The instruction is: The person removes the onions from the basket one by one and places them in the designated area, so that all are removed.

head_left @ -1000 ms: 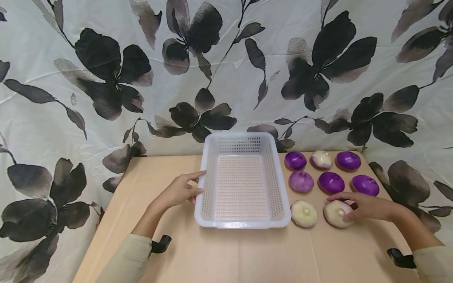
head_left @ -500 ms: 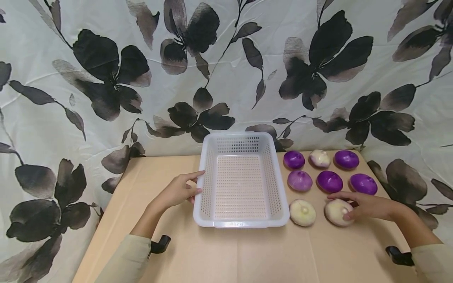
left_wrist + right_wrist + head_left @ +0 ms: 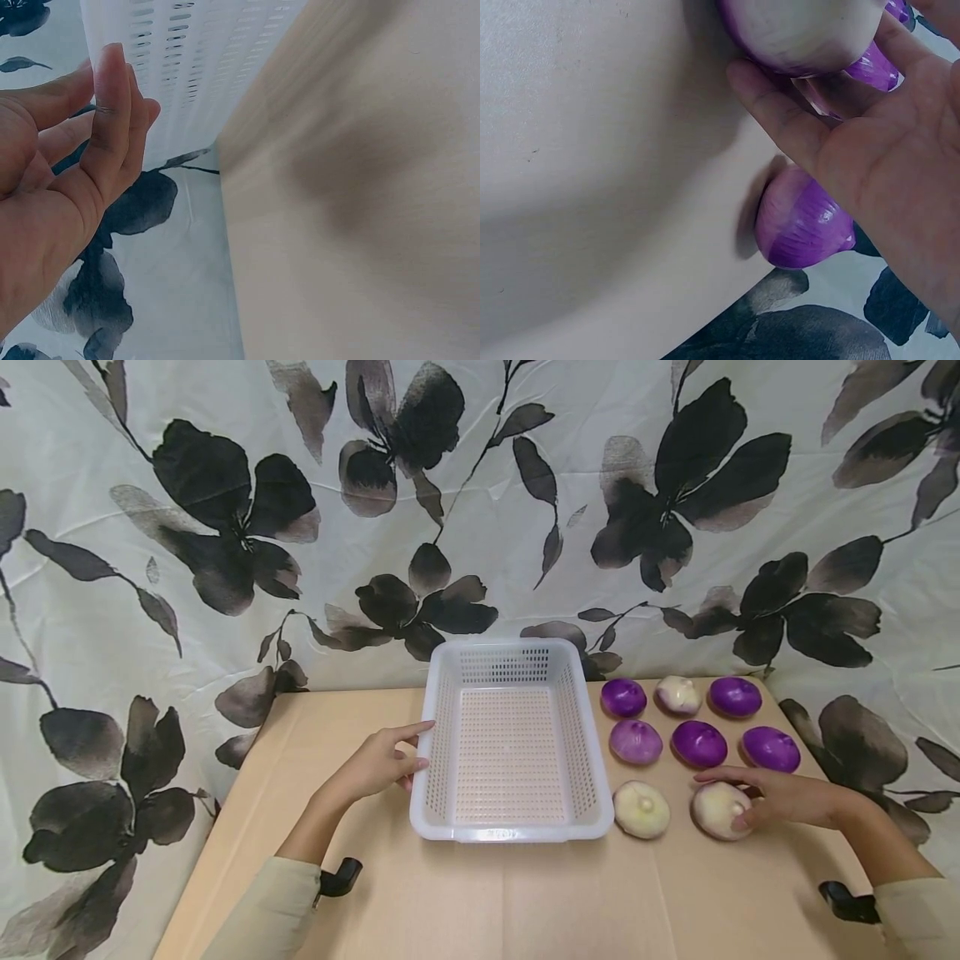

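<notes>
A white perforated plastic basket (image 3: 513, 833) sits in the middle of the table. My left hand (image 3: 375, 767) holds its left rim, with thumb and index fingertips at the edge; in the left wrist view the other fingers (image 3: 112, 97) lie along the outer wall. At the front right, my right hand (image 3: 798, 797) grips a pale onion (image 3: 712, 812) from its right side, thumb on the near face and fingers over the far side. The right wrist view shows this onion (image 3: 802, 34) between the fingers. Another pale onion (image 3: 642, 810) lies between it and the basket.
Several purple onions (image 3: 700, 743) and a whitish onion (image 3: 678, 696) sit in rows behind the right hand. A purple onion (image 3: 802, 217) is near the table edge in the right wrist view. Floral cloth (image 3: 480, 527) hangs behind the wooden table (image 3: 502, 893).
The onion in my right hand has shifted very slightly to the right and tipped a little. My left hand and the basket hold still.
</notes>
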Demonstrator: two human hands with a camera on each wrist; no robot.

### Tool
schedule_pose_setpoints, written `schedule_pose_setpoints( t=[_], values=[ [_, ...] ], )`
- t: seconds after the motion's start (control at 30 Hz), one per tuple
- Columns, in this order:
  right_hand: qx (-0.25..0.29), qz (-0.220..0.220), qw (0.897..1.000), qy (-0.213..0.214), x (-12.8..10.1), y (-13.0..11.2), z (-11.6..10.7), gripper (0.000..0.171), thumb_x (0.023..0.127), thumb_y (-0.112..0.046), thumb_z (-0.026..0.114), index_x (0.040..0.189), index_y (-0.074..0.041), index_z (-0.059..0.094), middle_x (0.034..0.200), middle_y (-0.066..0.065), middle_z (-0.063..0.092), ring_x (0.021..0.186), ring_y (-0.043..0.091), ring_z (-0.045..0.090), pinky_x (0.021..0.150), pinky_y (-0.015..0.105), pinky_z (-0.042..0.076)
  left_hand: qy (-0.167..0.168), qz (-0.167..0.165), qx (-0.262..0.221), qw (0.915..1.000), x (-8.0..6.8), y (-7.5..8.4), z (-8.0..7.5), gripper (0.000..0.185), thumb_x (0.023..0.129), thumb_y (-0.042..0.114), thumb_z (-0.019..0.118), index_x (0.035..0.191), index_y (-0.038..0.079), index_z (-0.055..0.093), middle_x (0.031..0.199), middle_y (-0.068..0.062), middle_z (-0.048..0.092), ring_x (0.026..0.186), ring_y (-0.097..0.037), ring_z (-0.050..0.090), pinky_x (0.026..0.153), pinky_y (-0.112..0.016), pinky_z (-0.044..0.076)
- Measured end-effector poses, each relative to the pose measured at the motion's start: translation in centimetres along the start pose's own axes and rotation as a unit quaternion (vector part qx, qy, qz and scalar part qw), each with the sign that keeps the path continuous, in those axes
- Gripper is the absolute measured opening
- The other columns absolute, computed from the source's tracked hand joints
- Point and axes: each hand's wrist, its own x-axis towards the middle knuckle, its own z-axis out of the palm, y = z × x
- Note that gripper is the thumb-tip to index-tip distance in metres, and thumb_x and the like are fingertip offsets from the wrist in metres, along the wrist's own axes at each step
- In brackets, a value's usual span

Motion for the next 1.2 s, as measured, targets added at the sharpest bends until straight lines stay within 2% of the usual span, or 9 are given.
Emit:
schedule_pose_setpoints(
  t=[0.1, 0.37, 0.53, 0.63, 0.83, 0.93, 1.07, 1.13, 1.2],
  values=[
    [-0.007, -0.004, 1.0, 0.002, 0.0, 0.1, 0.0, 0.068, 0.094, -0.019, 0.073, 0.155, -0.009, 0.045, 0.152, 0.026, 0.045, 0.119, -0.009, 0.048, 0.09, 0.028, 0.049, -0.001, 0.002, -0.001, 1.0, 0.0, 0.0, 0.0, 0.065, 0.095, -0.001, 0.069, 0.155, 0.002, 0.045, 0.123, -0.026, 0.057, 0.064, -0.02, 0.068, 0.064, -0.045, 0.064],
    [0.002, -0.008, 1.0, -0.002, -0.1, -0.1, -0.1, 0.066, 0.095, -0.017, 0.071, 0.155, -0.008, 0.045, 0.151, 0.023, 0.047, 0.121, -0.007, 0.05, 0.091, 0.021, 0.047, 0.002, 0.004, 0.001, 1.0, -0.1, 0.1, 0.0, 0.065, 0.095, -0.001, 0.069, 0.155, 0.002, 0.045, 0.123, -0.026, 0.057, 0.063, -0.021, 0.067, 0.066, -0.052, 0.064],
    [-0.009, -0.005, 1.0, 0.0, 0.0, -0.2, -0.1, 0.067, 0.095, -0.019, 0.072, 0.155, -0.009, 0.045, 0.153, 0.025, 0.044, 0.12, -0.009, 0.049, 0.092, 0.029, 0.049, 0.003, 0.005, 0.003, 1.0, -0.1, 0.1, -0.1, 0.065, 0.095, -0.001, 0.069, 0.155, 0.002, 0.045, 0.123, -0.026, 0.057, 0.063, -0.021, 0.067, 0.064, -0.048, 0.064],
    [-0.025, -0.005, 1.0, 0.005, -0.2, -0.2, -0.1, 0.066, 0.095, -0.02, 0.072, 0.155, -0.01, 0.046, 0.152, 0.024, 0.046, 0.119, -0.009, 0.049, 0.091, 0.03, 0.049, 0.002, 0.003, 0.002, 1.0, -0.1, 0.1, 0.0, 0.065, 0.095, -0.001, 0.069, 0.155, 0.002, 0.045, 0.123, -0.026, 0.057, 0.063, -0.02, 0.067, 0.065, -0.051, 0.064],
    [-0.033, -0.003, 0.999, 0.007, -0.7, -0.3, -0.7, 0.067, 0.095, -0.021, 0.072, 0.155, -0.008, 0.045, 0.15, 0.014, 0.05, 0.12, -0.007, 0.051, 0.09, 0.025, 0.05, 0.002, 0.002, 0.004, 1.0, 0.0, 0.0, -0.1, 0.064, 0.095, 0.0, 0.069, 0.155, 0.003, 0.045, 0.124, -0.026, 0.056, 0.064, -0.02, 0.068, 0.066, -0.052, 0.064],
    [-0.032, 0.002, 0.999, 0.007, -1.0, -0.6, -1.3, 0.068, 0.096, -0.019, 0.071, 0.155, -0.003, 0.042, 0.151, 0.014, 0.049, 0.127, 0.01, 0.055, 0.09, 0.023, 0.053, 0.001, 0.006, 0.012, 0.9999, -0.1, 0.0, -0.2, 0.065, 0.096, 0.001, 0.069, 0.155, 0.004, 0.045, 0.125, -0.026, 0.056, 0.065, -0.021, 0.069, 0.065, -0.05, 0.064],
    [-0.05, 0.001, 0.999, 0.016, -1.2, -1.3, -1.8, 0.068, 0.096, -0.018, 0.07, 0.154, 0.003, 0.039, 0.152, 0.026, 0.044, 0.13, 0.049, 0.053, 0.085, 0.022, 0.055, 0.001, 0.012, 0.03, 0.9995, -0.2, 0.2, -0.3, 0.066, 0.096, 0.002, 0.07, 0.157, 0.006, 0.044, 0.127, -0.026, 0.056, 0.066, -0.021, 0.07, 0.064, -0.045, 0.064],
    [-0.067, 0.002, 0.998, 0.02, -1.4, -1.8, -2.1, 0.068, 0.097, -0.02, 0.069, 0.154, 0.0, 0.039, 0.153, 0.03, 0.041, 0.132, 0.057, 0.048, 0.084, 0.021, 0.055, 0.003, 0.011, 0.039, 0.9992, -0.2, 0.2, -0.3, 0.068, 0.096, 0.003, 0.07, 0.157, 0.008, 0.043, 0.128, -0.025, 0.056, 0.067, -0.021, 0.071, 0.064, -0.042, 0.064],
    [-0.079, -0.003, 0.996, 0.027, -1.6, -2.2, -2.3, 0.066, 0.098, -0.02, 0.068, 0.155, -0.003, 0.039, 0.155, 0.03, 0.039, 0.133, 0.055, 0.048, 0.085, 0.022, 0.054, 0.006, 0.011, 0.052, 0.9986, -0.3, 0.2, -0.4, 0.068, 0.096, 0.006, 0.071, 0.158, 0.009, 0.042, 0.129, -0.024, 0.056, 0.072, -0.02, 0.071, 0.066, -0.039, 0.064]
  ],
)
